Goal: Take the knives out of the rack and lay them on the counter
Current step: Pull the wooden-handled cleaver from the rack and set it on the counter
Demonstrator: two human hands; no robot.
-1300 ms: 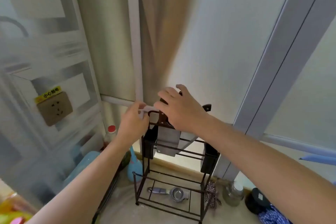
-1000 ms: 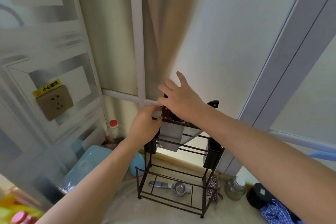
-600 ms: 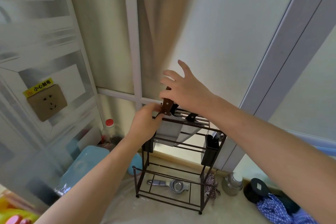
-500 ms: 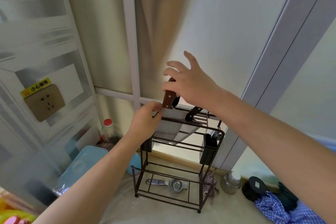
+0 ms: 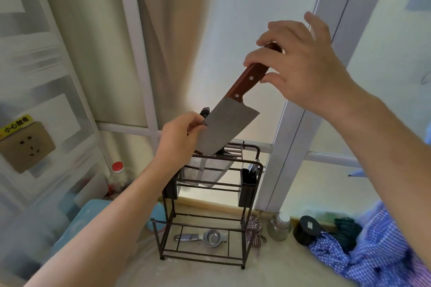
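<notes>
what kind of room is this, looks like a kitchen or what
Most likely a corner of a home kitchen counter. A wire rack holds knives, the right hand lifts a cleaver from it, and a squeezer and a jar sit on the counter.

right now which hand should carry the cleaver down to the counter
Right, probably. The right hand grips the cleaver by its wooden handle, while the left hand only pinches the blade's edge above the rack, a poor hold for carrying.
</notes>
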